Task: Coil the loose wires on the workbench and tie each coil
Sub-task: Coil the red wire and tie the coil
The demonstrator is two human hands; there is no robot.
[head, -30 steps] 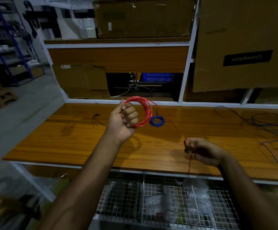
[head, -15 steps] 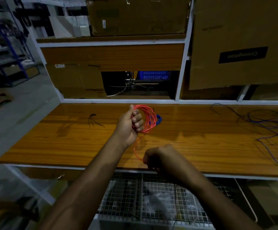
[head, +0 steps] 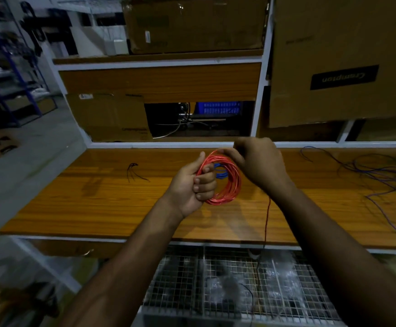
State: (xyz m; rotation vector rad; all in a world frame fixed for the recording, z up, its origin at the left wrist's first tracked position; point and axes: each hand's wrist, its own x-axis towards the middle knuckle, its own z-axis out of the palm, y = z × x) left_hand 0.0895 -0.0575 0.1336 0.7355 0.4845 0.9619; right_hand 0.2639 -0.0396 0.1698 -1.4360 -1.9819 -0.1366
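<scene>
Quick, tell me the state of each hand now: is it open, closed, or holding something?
Left hand: closed around the red wire coil, holding it above the workbench.
Right hand: fingers pinch the red wire at the top of the coil.

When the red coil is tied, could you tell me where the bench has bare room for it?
The workbench is bare between the black wire scrap and the left hand, and along the front edge. The right end is crowded with loose purple wires.
</scene>
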